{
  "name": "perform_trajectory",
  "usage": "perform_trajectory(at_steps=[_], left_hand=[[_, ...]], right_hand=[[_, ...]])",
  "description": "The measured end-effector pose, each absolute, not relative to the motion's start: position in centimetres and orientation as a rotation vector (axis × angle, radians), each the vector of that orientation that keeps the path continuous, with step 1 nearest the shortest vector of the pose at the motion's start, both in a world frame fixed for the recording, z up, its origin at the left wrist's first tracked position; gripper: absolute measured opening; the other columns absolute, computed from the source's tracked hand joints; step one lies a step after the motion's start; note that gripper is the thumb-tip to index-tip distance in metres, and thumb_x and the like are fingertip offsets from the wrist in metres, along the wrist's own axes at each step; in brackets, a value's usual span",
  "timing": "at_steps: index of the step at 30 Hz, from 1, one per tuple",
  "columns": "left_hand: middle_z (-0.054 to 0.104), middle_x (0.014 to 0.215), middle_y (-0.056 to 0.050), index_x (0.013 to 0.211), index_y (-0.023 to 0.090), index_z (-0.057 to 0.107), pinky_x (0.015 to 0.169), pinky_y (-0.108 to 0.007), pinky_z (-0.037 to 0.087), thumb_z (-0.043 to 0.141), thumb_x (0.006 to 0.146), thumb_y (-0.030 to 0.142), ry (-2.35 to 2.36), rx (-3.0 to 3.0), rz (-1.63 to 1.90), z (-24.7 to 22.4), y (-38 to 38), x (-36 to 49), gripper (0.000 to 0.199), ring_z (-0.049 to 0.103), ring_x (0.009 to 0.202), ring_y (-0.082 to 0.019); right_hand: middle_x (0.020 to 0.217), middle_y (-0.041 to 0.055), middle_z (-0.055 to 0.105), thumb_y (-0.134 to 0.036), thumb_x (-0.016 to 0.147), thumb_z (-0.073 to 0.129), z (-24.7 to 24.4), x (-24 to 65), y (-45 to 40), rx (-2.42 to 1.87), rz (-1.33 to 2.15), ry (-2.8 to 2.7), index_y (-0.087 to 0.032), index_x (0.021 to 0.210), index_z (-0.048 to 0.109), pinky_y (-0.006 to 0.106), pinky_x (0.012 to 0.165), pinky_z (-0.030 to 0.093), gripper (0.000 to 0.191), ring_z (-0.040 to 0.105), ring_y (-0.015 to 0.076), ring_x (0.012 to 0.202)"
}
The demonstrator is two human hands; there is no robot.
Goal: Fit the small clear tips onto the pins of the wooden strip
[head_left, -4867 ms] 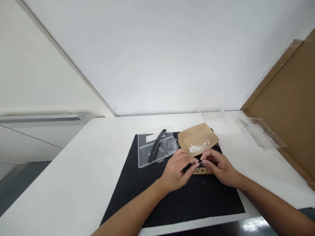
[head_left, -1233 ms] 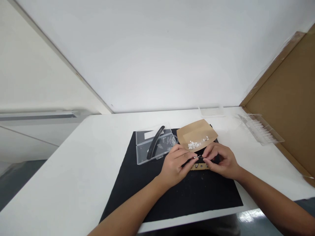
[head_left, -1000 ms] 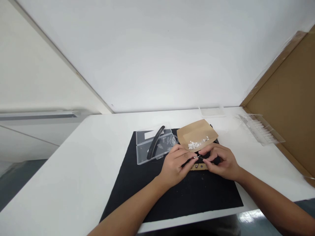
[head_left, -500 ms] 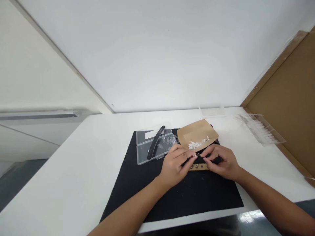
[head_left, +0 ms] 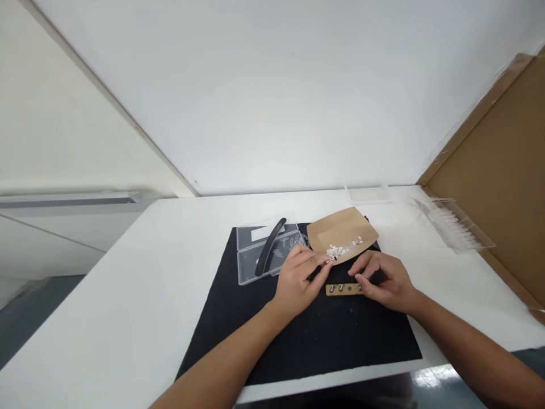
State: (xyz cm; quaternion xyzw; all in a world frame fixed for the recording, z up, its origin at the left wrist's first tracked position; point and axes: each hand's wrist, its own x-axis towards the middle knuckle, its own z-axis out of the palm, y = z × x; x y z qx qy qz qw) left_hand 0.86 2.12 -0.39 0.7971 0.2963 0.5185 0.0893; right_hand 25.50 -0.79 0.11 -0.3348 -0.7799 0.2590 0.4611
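My left hand (head_left: 300, 279) pinches a small metal nail tip holder (head_left: 330, 261) with a dark end between thumb and forefinger, over the near edge of the brown paper. My right hand (head_left: 385, 281) hovers to the right with its thumb and forefinger slightly apart; I see nothing between them. Below its fingertips lies a tan strip (head_left: 346, 289) carrying several small metal holders and a dark round spot. Part of the strip's right end is hidden by the right hand. Small white pieces (head_left: 336, 250) lie heaped on the brown paper sheet (head_left: 330, 226).
Left of the paper, a clear plastic case (head_left: 247, 267) with clear nail tips lies open, a curved black nail file (head_left: 270, 248) across it. A black mat (head_left: 315, 346) covers part of the white table (head_left: 128, 295). At right, a clear box (head_left: 453, 224) stands near a cardboard panel (head_left: 498, 165).
My hands have come apart. The left hand has moved slightly left and up with the metal holder; the right thumb and forefinger have let go of it, uncovering more of the strip.
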Motion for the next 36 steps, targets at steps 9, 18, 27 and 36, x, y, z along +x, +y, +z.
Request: perform_trajectory(at_steps=[9, 18, 27, 36], left_hand=[[0.079, 0.09, -0.003, 0.106, 0.018, 0.074, 0.079, -0.035, 0.056, 0.074, 0.096, 0.01, 0.854, 2.422, 1.566, -0.5, 2.2, 0.9, 0.013, 0.066, 0.077, -0.016], [0.079, 0.092, -0.004, 0.109, 0.019, 0.071, 0.08, -0.037, 0.056, 0.072, 0.096, 0.009, 0.816, 2.455, 1.526, -0.4, 2.1, 1.1, 0.016, 0.068, 0.079, -0.017], [0.077, 0.097, -0.007, 0.113, 0.018, 0.069, 0.083, -0.038, 0.056, 0.07, 0.097, 0.009, 0.813, 2.437, 1.463, -1.0, 2.0, 1.0, 0.018, 0.07, 0.088, -0.02], [0.077, 0.096, -0.008, 0.116, 0.018, 0.07, 0.083, -0.039, 0.056, 0.068, 0.098, 0.011, 0.798, 2.43, 1.448, -1.1, 1.9, 1.0, 0.019, 0.07, 0.088, -0.021]], right_hand=[[0.091, 0.0037, 0.064, -0.023, 0.111, 0.041, 0.3, 26.2, 0.0, -0.929, 0.597, -1.935, -0.024, 0.09, 0.057, 0.034, 0.075, 0.048, 0.027, 0.061, 0.0177, 0.081], [0.082, 0.0011, 0.057, -0.02, 0.108, 0.049, 0.1, 26.3, 1.1, -1.064, 0.224, -1.966, -0.024, 0.086, 0.052, 0.041, 0.086, 0.043, 0.022, 0.055, 0.0209, 0.083], [0.093, 0.0032, 0.073, -0.025, 0.102, 0.069, -0.1, 26.8, 2.0, -1.158, 0.032, -1.887, -0.027, 0.106, 0.075, 0.042, 0.086, 0.05, 0.007, 0.064, 0.0224, 0.09], [0.097, 0.0043, 0.079, -0.031, 0.102, 0.068, -0.7, 27.1, 2.3, -1.224, 0.147, -1.855, -0.031, 0.11, 0.08, 0.044, 0.08, 0.058, 0.014, 0.068, 0.0239, 0.087]])
